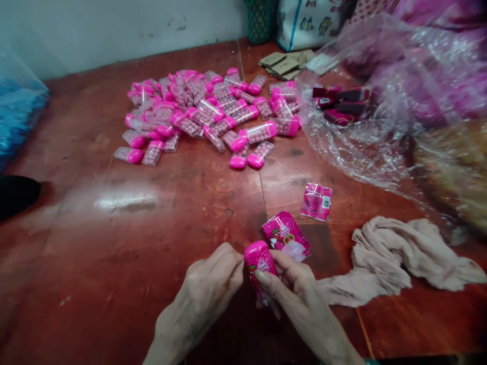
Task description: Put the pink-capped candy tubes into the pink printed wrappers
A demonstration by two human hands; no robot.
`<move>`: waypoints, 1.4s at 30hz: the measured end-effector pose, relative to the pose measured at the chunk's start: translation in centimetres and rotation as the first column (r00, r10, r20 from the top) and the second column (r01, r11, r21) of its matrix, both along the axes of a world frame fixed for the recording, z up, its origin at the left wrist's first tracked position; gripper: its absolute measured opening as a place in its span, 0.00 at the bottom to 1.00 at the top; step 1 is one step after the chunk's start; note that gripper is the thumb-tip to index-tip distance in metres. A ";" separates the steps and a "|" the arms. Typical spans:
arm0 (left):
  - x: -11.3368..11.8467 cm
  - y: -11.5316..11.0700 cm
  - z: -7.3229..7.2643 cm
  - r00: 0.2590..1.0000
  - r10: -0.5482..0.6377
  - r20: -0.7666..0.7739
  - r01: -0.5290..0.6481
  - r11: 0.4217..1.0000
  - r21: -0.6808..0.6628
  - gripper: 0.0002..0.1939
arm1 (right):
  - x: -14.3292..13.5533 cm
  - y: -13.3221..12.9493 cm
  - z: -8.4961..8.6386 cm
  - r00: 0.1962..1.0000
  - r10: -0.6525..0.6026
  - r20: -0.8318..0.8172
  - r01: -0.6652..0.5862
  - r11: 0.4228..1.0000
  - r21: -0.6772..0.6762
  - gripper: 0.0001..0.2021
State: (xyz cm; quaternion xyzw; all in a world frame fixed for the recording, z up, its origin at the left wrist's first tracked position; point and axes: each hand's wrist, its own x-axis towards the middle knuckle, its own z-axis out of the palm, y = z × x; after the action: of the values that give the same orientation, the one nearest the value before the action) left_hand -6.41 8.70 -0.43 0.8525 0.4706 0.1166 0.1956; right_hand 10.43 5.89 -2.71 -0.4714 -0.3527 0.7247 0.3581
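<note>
My right hand (294, 286) grips a candy container (261, 263) with a bright pink cap, its thumb across the front. A printed pink sleeve with a cartoon figure covers the container's body. Close against its left side, my left hand (213, 281) is curled shut; its fingertips are hidden, so what they pinch cannot be made out. Just beyond the right hand lies a stack of flat printed pink sleeves (285, 233). A single sleeve (317, 202) with a barcode rests apart from it, farther back.
Many clear candy containers (205, 111) with pink caps and pink balls are heaped at the back of the reddish wooden surface (95, 253). To the right are a crumpled beige cloth (384, 258) and a clear plastic bag (365, 147). Cardboard pieces (285, 65) lie behind; blue bagged items (17, 111) at left.
</note>
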 end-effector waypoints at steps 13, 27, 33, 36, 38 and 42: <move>1.5 0.6 -0.2 0.675 0.508 0.536 -0.281 0.848 -0.450 0.14 | 0.3 -0.7 0.1 0.960 -0.100 0.261 0.058 0.984 0.167 0.16; 4.4 -1.1 0.2 0.349 0.694 0.630 -0.056 0.686 -0.725 0.07 | 1.4 -0.9 2.7 0.955 -0.109 0.275 -0.036 0.880 0.474 0.14; 4.5 -1.2 -0.4 0.330 0.723 0.607 -0.048 0.655 -0.754 0.06 | 2.2 -0.3 1.9 0.944 -0.275 0.181 0.177 0.887 0.428 0.07; 5.1 -1.4 -0.2 0.307 0.772 0.557 -0.047 0.597 -0.801 0.05 | 1.8 -0.6 1.6 0.945 -0.282 0.168 0.193 0.891 0.412 0.07; 5.7 -1.4 -0.2 0.257 0.813 0.523 -0.042 0.550 -0.834 0.04 | 1.3 -0.7 1.4 0.903 -0.348 0.252 0.186 0.846 0.500 0.08; 7.0 -1.5 -0.1 0.150 0.882 0.448 -0.075 0.461 -0.884 0.03 | 0.5 -0.6 0.8 0.717 -0.554 0.423 0.130 0.703 0.699 0.12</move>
State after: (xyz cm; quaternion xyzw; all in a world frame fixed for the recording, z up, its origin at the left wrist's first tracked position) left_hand 0.61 7.22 -0.51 0.2572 0.5566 0.4349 0.6594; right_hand 10.95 5.26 -1.94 -0.5910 -0.5668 0.2888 0.4961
